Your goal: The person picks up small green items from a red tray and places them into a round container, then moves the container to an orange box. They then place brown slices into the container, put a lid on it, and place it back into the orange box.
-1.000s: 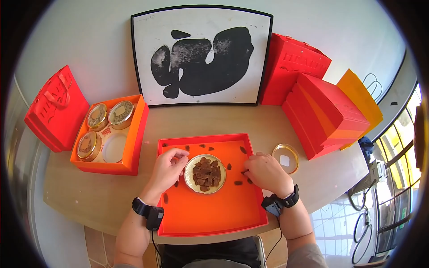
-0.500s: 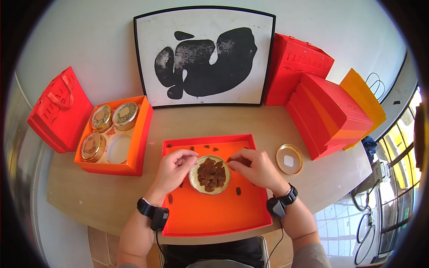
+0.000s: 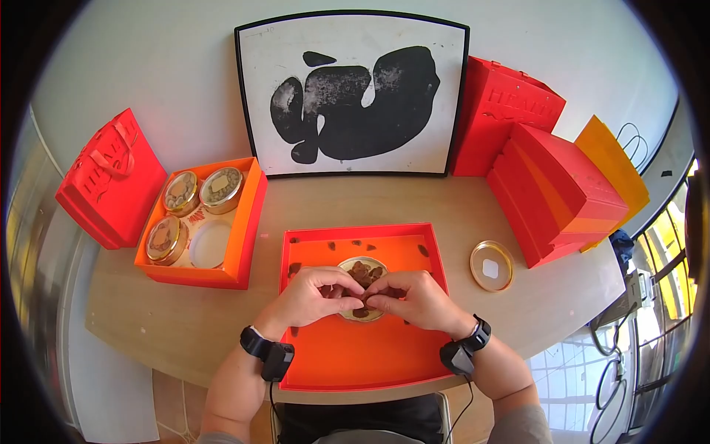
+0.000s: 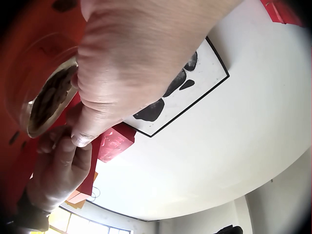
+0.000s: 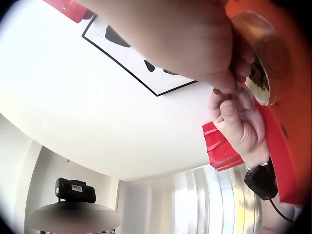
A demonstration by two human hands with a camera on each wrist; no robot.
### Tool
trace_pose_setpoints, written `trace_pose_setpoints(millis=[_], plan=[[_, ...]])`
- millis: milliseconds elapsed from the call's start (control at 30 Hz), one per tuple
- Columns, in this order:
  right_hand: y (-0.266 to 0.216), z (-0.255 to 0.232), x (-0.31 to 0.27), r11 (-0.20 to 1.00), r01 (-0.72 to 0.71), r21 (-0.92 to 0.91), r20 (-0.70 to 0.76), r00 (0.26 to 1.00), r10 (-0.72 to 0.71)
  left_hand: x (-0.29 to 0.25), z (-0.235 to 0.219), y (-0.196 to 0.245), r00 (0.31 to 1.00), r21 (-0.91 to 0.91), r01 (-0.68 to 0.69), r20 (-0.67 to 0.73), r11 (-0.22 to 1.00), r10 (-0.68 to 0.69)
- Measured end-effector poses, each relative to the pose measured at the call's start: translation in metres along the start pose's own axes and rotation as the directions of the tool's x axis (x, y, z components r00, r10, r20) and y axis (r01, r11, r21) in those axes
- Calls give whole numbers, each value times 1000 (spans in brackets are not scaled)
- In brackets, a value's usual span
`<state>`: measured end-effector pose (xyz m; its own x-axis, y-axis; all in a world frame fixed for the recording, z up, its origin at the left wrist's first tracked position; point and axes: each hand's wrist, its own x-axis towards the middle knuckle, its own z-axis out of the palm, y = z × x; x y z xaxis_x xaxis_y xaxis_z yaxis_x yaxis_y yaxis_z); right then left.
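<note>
Both hands meet over a lidless clear jar (image 3: 381, 265) of brown dried slices (image 3: 360, 272), which stands in a shallow red-orange box tray (image 3: 362, 355). My left hand (image 3: 318, 296) comes from the left with thumb and forefinger at the meeting point. From the other side my right hand (image 3: 421, 300) brings its thumb and forefinger against them. A small brown dried piece (image 3: 365, 296), mostly hidden by the fingertips, is pinched between the two hands. Several dark dried pieces (image 3: 423, 250) lie scattered on the tray floor around the jar.
A gold-rimmed clear lid (image 3: 492, 266) lies right of the tray. At left, an orange box (image 3: 255, 222) holds three lidded jars (image 3: 167, 240) beside a round recess. Red bags (image 3: 111, 177), a red box (image 3: 555, 192) and a framed black-and-white picture (image 3: 351, 103) stand behind.
The right hand lifted a brown piece from the tray's right side and brought it left over the jar. The left hand moved right to meet it, and their fingertips came together.
</note>
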<state>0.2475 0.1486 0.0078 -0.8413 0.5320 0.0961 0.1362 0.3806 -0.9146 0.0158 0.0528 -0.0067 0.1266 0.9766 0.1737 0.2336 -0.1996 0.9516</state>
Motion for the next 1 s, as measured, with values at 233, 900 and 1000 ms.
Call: trace_pose_setpoints(millis=[233, 900, 1000], plan=[[-4, -1, -1, 997, 47, -64, 5, 999, -46, -2, 0, -7, 1000, -39, -13, -29, 999, 12], [12, -5, 4, 976, -35, 213, -284, 954, 96, 3, -1, -7, 989, -135, 63, -125, 989, -80], [13, -5, 5, 999, 40, 30, -311, 950, -29, 3, -1, -7, 985, -175, 53, -153, 983, -81]])
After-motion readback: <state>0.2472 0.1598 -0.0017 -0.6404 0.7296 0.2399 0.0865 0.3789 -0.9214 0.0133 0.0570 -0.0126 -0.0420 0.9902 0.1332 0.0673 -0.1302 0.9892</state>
